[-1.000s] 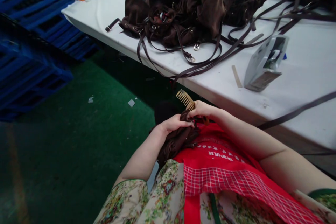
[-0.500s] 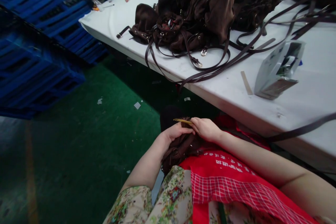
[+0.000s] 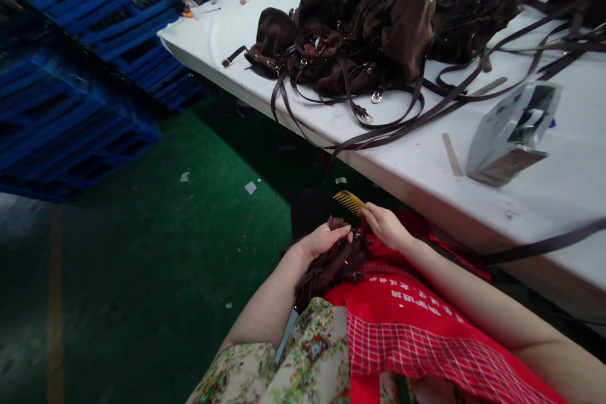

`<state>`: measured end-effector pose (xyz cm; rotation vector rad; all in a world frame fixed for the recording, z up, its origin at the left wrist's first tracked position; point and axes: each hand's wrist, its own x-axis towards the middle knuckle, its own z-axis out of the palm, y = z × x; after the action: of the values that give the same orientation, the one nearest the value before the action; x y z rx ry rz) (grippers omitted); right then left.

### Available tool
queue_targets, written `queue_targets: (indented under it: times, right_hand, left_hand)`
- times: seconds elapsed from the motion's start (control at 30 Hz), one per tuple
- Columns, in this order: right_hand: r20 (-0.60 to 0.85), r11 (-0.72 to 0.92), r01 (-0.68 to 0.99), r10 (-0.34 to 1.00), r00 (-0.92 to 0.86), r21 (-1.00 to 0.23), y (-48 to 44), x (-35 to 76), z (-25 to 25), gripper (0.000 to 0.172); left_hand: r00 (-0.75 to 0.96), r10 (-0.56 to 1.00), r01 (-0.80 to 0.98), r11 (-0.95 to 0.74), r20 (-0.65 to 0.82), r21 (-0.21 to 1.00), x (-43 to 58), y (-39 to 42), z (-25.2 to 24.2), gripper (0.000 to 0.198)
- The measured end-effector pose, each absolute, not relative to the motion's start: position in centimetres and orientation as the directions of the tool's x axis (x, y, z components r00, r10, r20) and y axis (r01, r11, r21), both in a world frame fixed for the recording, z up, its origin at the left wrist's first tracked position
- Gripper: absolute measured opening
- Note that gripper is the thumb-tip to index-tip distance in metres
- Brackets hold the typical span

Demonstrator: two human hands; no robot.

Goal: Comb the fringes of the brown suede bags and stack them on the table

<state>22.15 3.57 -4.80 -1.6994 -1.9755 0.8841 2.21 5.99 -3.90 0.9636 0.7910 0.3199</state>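
Note:
My right hand (image 3: 386, 225) is closed on the end of a yellow comb (image 3: 350, 202), its teeth pointing left and down, clear of the brown material. To the left, my left hand (image 3: 326, 239) grips a dark brown tassel (image 3: 337, 223), whose strands stick up above the fingers. Below it a dark brown bag (image 3: 326, 271) lies bunched in my lap, against the red apron (image 3: 402, 297). Part of the bag is hidden by my left hand and forearm.
A white table (image 3: 407, 167) runs across in front, bearing a pile of dark brown bags (image 3: 364, 31) with long straps and buckles. A grey tape dispenser (image 3: 514, 136) and a thin flat strip (image 3: 452, 154) lie near its edge. Blue pallets (image 3: 80, 120) stand left on the green floor.
My right hand has drawn the comb away from the tassel, up and to the right, and the comb's teeth now show. My left hand keeps its hold. The view has shifted slightly.

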Motion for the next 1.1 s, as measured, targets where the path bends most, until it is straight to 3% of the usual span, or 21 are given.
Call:
queue_targets:
  times: [0.1, 0.23, 0.3, 0.37, 0.43, 0.5, 0.6, 0.7, 0.83, 0.93, 1.1]
  right_hand:
    - [-0.11, 0.182, 0.764, 0.943, -0.314, -0.619, 2.6, 21.2, -3.9, 0.033]
    - [-0.351, -0.072, 0.867, 0.929, -0.122, -0.493, 3.1, 22.4, -6.9, 0.027]
    - [-0.355, -0.168, 0.812, 0.933, -0.051, -0.559, 3.5, 23.5, -8.3, 0.021]
    - [-0.282, -0.176, 0.666, 0.958, -0.054, -0.725, 3.7, 24.2, -8.6, 0.023]
    - [-0.201, -0.122, 0.452, 0.971, -0.13, -0.883, 3.6, 24.1, -7.9, 0.036]
    - [-0.146, -0.057, 0.303, 0.948, -0.282, -0.951, 3.3, 23.2, -6.5, 0.041]
    - [-0.109, 0.047, 0.331, 0.893, -0.437, -0.943, 2.5, 21.9, -4.9, 0.032]
    - [-0.09, 0.122, 0.472, 0.911, -0.403, -0.873, 2.1, 21.6, -4.6, 0.023]
    - [-0.129, 0.03, 0.389, 0.917, -0.378, -0.921, 2.1, 22.1, -5.4, 0.036]
    - [-0.189, -0.043, 0.297, 0.855, -0.482, -0.954, 2.1, 22.3, -6.0, 0.04]
    - [-0.263, -0.099, 0.284, 0.73, -0.631, -0.954, 1.8, 22.4, -6.7, 0.054]
  left_hand:
    - [0.688, 0.577, 0.049, 0.567, -0.439, 0.822, 2.1, 6.3, -3.7, 0.034]
    - [0.731, 0.518, 0.08, 0.581, -0.444, 0.81, 1.7, 6.2, -3.3, 0.034]
    - [0.676, 0.577, 0.07, 0.568, -0.458, 0.82, 1.2, 6.5, -3.4, 0.035]
    - [0.603, 0.65, 0.038, 0.555, -0.462, 0.831, 0.5, 7.2, -3.8, 0.034]
    - [0.547, 0.7, -0.001, 0.549, -0.459, 0.836, 0.0, 8.0, -4.3, 0.032]
    - [0.517, 0.718, -0.031, 0.559, -0.465, 0.829, -0.2, 8.7, -4.7, 0.032]
    - [0.488, 0.729, -0.081, 0.586, -0.481, 0.806, -0.2, 9.5, -5.3, 0.034]
    - [0.457, 0.746, -0.092, 0.582, -0.485, 0.808, -0.3, 10.1, -5.8, 0.031]
    - [0.425, 0.758, -0.082, 0.576, -0.495, 0.813, -0.6, 10.4, -6.5, 0.031]
    - [0.435, 0.74, -0.066, 0.595, -0.514, 0.801, -0.6, 10.4, -6.6, 0.03]
    - [0.484, 0.732, -0.05, 0.569, -0.479, 0.821, -0.5, 10.3, -6.8, 0.031]
